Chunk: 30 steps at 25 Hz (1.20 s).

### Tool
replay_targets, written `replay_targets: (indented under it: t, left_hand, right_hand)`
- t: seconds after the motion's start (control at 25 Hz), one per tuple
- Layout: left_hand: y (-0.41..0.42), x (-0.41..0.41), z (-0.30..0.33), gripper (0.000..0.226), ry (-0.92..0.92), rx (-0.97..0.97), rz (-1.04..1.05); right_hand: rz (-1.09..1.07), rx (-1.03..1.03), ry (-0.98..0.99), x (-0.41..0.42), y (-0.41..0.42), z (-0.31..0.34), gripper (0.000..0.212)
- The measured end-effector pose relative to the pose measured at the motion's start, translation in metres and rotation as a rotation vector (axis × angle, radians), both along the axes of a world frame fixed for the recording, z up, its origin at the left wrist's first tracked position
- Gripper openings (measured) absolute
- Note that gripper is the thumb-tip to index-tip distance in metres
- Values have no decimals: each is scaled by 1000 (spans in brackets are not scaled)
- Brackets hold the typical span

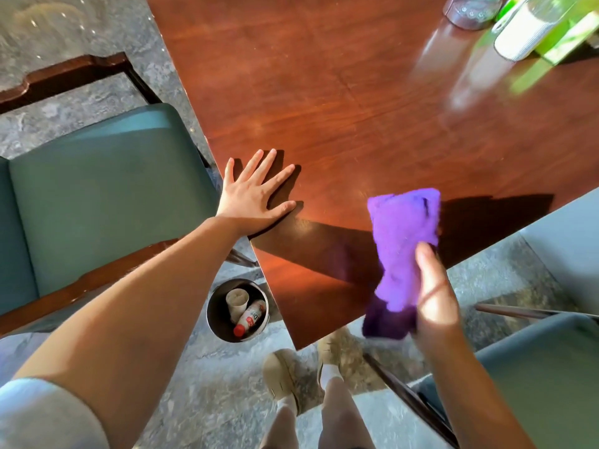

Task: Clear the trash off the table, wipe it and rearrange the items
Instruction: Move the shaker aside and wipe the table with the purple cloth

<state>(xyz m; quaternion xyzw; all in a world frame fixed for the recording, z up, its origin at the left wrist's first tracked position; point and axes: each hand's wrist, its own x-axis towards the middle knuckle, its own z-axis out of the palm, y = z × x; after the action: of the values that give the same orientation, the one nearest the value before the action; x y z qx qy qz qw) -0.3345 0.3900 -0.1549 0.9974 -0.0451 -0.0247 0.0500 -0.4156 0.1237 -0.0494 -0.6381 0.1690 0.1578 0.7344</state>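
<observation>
A glossy reddish-brown wooden table [340,102] fills the middle of the view, its near corner pointing at me. My left hand [252,192] lies flat on the table's left edge, fingers spread, holding nothing. My right hand [436,303] grips a purple cloth [402,244] near the table's right edge; the cloth hangs folded just above the wood. On the floor under the near corner stands a round metal bin [238,311] holding a paper cup [237,303] and a red-capped bottle [251,317].
A green-cushioned chair [107,189] stands left of the table, another chair [544,377] at the lower right. At the table's far right are a glass [470,9], a white cup [522,32] and a green box [567,30]. My feet [291,374] stand on grey stone floor.
</observation>
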Motion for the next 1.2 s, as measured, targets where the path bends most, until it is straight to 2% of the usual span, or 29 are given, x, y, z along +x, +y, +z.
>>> replay_targets:
  t: [0.04, 0.12, 0.2, 0.28, 0.4, 0.48, 0.56, 0.64, 0.68, 0.76, 0.92, 1.04, 1.2]
  left_hand:
    - [0, 0, 0, 72, 0, -1, -3]
    - [1, 0, 0, 72, 3, -7, -3]
    - [2, 1, 0, 74, 10, -17, -3]
    - [1, 1, 0, 74, 17, -13, -3]
    - [1, 1, 0, 74, 17, -8, -7]
    - [2, 2, 3, 77, 72, -37, -15]
    - [-3, -1, 13, 79, 107, -219, 66]
    - [-22, -17, 26, 77, -36, -457, 201]
    - [-37, -31, 32, 73, -149, -511, 217]
    - [-75, -67, 36, 60, -275, -485, 152]
    - [-119, -111, 20, 52, -173, -302, 141]
    - [-124, -116, 17, 45, -150, -244, 192]
    - [-131, -119, 28, 49, -126, -305, 219]
  right_hand:
    - [86, -203, -135, 15, 8, -3, 53]
    - [302, -546, -383, 30, 31, -21, 61]
    - [586, -831, -533, 28, 46, -53, 61]
    - [719, -1127, -643, 18, 49, -78, 55]
    - [589, -1128, -689, 17, 39, -77, 47]
    - [545, -1152, -826, 21, 25, -73, 46]
    - [592, -1121, -963, 32, 9, -71, 48]
    - [771, -1102, -978, 44, -1, -70, 55]
    - [855, -1116, -958, 49, -3, -70, 58]
    - [957, -1147, -921, 56, -6, -68, 60]
    - [1070, -1188, -785, 59, -2, -67, 57]
    - [1011, -1196, -755, 51, -3, -69, 53]
    - [844, -1186, -862, 32, 1, -67, 34]
